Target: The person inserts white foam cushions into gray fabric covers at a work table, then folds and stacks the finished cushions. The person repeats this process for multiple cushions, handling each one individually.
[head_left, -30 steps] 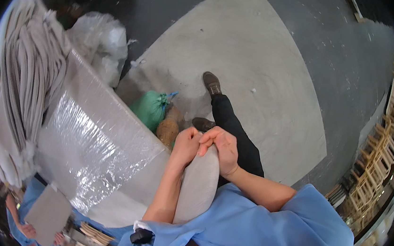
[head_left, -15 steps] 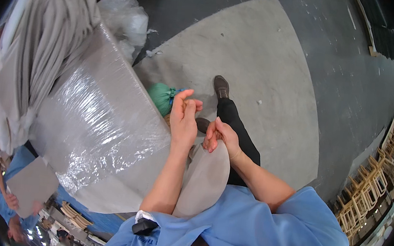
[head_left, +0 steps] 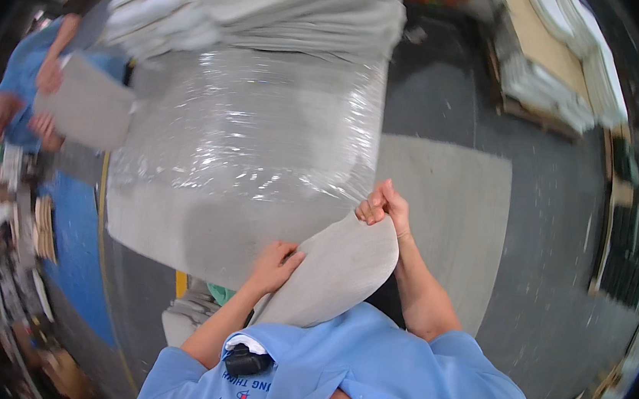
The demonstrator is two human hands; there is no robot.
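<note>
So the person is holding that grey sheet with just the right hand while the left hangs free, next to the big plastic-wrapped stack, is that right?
Not quite. In the head view both hands are on the grey sheet: the right hand pinches its top edge and the left hand grips its left edge. The plastic-wrapped stack does stand right beside it.

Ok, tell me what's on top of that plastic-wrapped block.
A heap of limp grey sheets lies on the plastic-wrapped block, drooping over its top edge. The wrap's glare and the heap hide the block's top face. Both hands, left and right, hold a separate grey sheet.

matt grey felt-like sheet; glossy crinkled plastic wrap; rough concrete floor.
</note>
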